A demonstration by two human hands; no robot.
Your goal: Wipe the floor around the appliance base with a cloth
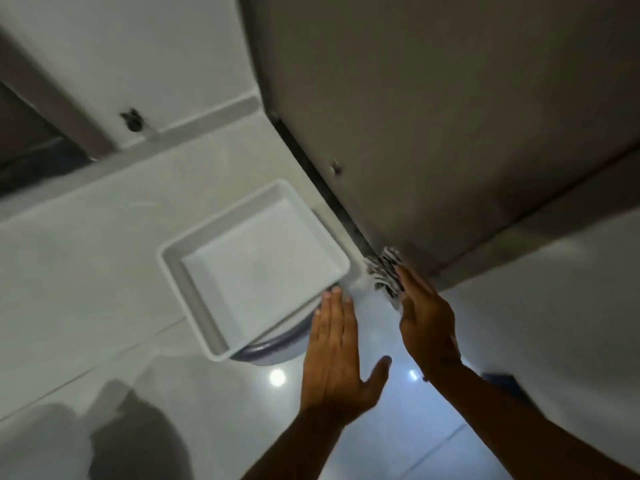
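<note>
One grey appliance (450,116) on glossy floor (104,271); white square tray (194,271) left of its base corner; left hand (334,355) flat, fingers spread, near tray; right hand (427,317), fingers extended, pressing striped cloth (384,268) at that corner.

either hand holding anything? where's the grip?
Left hand: nothing, open flat. Right hand presses the striped cloth against the appliance base under its fingers; exact grip hidden.

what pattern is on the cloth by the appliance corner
Black-and-white stripes, zebra-like, on the cloth; seen in the head view, partly under the right hand.
</note>
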